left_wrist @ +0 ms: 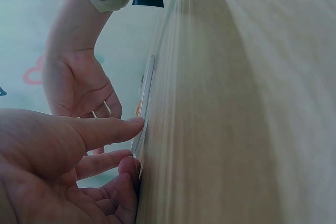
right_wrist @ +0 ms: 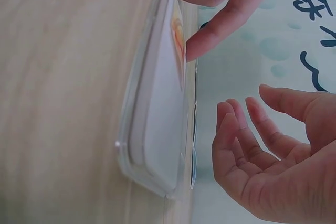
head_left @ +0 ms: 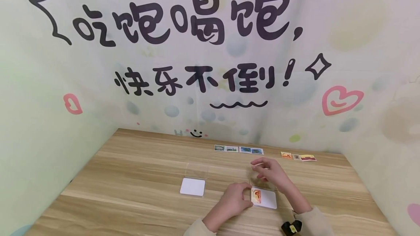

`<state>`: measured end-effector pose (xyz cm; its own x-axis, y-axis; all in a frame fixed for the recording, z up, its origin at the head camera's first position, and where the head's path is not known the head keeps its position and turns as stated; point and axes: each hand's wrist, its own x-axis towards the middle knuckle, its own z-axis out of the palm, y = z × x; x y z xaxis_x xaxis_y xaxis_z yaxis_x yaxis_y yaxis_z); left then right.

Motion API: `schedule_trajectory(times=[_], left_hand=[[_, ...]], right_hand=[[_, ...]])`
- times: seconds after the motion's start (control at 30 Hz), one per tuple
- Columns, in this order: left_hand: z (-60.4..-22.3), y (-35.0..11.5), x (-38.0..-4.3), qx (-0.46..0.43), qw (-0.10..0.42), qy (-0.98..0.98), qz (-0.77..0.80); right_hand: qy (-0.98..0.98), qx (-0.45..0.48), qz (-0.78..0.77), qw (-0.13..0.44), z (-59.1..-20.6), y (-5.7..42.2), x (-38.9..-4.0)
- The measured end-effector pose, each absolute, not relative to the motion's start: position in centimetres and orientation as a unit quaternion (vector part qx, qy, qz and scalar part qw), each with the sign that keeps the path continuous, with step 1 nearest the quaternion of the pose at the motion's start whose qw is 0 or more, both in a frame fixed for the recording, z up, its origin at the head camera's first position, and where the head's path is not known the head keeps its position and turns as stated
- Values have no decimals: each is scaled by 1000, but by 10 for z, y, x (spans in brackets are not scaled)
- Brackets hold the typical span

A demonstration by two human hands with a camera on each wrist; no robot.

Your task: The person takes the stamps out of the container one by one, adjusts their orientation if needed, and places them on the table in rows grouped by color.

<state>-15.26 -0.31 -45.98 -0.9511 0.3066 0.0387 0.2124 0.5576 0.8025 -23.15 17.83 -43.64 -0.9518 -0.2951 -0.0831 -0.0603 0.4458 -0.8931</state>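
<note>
A small clear plastic case (head_left: 269,201) with a white inside lies on the table in front of me, its transparent lid folded back. An orange-and-white picture stamp (head_left: 256,196) sits in its left half. My left hand (head_left: 233,199) holds the case by its left end, thumb at the near corner and index finger at the far one. In the right wrist view a left finger (right_wrist: 202,44) reaches the stamp's edge. Over the lid hovers my right hand (head_left: 270,171), fingers loosely bent, with nothing in them.
A second clear case (head_left: 193,187) with a white inside lies to the left, lid (head_left: 197,170) folded back. Further back are blue and green stamps (head_left: 246,150) and, to the right, orange and yellow stamps (head_left: 307,157). A printed cloth wall (head_left: 183,112) closes off the table's far edge.
</note>
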Motion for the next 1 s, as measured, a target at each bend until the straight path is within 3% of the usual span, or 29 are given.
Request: schedule_trajectory(times=[1.0], left_hand=[[-458,-4,-152,141,60,880,450]], right_hand=[[832,-101,-531,128,-439,188,-218]])
